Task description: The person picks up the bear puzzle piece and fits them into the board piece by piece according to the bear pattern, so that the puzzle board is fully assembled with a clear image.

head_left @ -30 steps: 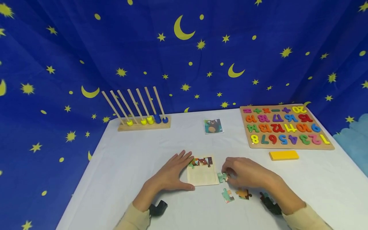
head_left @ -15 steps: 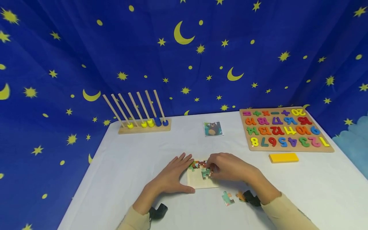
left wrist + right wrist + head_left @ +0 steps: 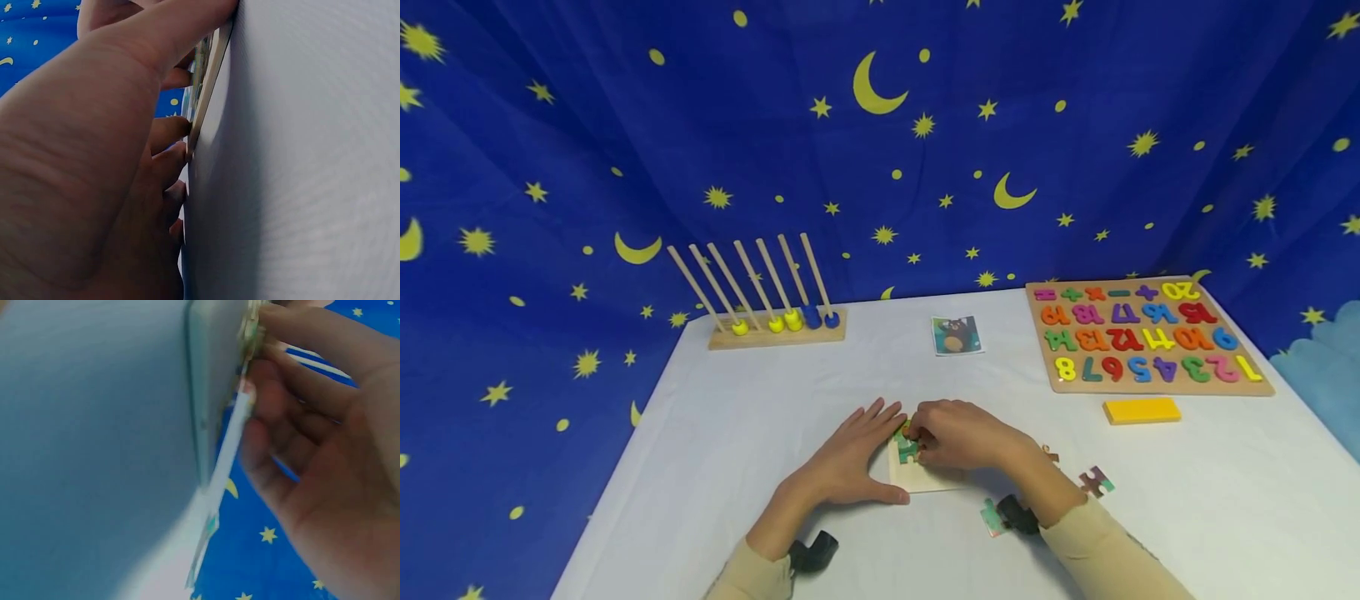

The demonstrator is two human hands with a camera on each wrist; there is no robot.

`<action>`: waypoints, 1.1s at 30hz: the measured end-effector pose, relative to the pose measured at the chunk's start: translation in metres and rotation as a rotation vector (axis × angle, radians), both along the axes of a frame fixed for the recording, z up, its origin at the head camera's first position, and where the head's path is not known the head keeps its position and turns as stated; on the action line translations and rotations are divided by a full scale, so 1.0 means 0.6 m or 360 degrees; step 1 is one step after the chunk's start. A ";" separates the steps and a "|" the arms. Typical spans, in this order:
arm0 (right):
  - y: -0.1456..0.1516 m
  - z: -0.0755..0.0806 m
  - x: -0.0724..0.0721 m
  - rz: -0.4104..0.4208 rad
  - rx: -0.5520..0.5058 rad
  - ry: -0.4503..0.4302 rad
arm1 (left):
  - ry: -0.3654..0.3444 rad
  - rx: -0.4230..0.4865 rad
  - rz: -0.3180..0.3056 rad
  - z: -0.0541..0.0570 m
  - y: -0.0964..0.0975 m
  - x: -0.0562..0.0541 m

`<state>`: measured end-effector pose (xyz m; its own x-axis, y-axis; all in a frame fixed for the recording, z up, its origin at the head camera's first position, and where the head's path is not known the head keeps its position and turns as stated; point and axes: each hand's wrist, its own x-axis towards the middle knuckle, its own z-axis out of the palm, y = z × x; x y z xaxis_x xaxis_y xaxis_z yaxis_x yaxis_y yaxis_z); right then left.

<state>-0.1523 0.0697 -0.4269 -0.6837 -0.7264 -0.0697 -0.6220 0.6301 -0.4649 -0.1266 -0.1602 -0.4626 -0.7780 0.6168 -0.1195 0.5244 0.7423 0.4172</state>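
While our right hand (image 3: 958, 437) pinches the green puzzle piece (image 3: 907, 450) over the left side of the puzzle board (image 3: 928, 479), the piece shows just left of that grip, its long axis hard to tell. Our left hand (image 3: 850, 458), spread open, lies close by, touching the board's far-left corner. Bare board leaves room toward us; loose pieces (image 3: 1097, 482) lie rightward, the picture card (image 3: 957, 335) toward the far edge of the table (image 3: 880, 375).
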 end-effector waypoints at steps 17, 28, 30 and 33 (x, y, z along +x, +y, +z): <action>-0.001 -0.011 -0.003 -0.0059 0.0026 0.0067 | 0.0082 0.0259 0.0221 -0.001 0.002 0.002; 0.002 -0.019 0.000 -0.0071 -0.0004 0.0063 | 0.0110 0.0288 0.0276 -0.007 0.016 0.008; 0.002 -0.019 0.000 -0.0072 -0.0022 0.0073 | 0.0103 0.0293 0.0282 -0.004 0.015 0.008; 0.001 -0.020 -0.001 -0.0082 -0.0031 0.0085 | 0.0095 0.0304 0.0280 -0.001 0.015 0.007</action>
<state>-0.1530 0.0706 -0.4390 -0.7225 -0.6912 -0.0181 -0.6134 0.6529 -0.4443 -0.1225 -0.1509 -0.4632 -0.8774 0.4785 0.0355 0.4222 0.7348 0.5309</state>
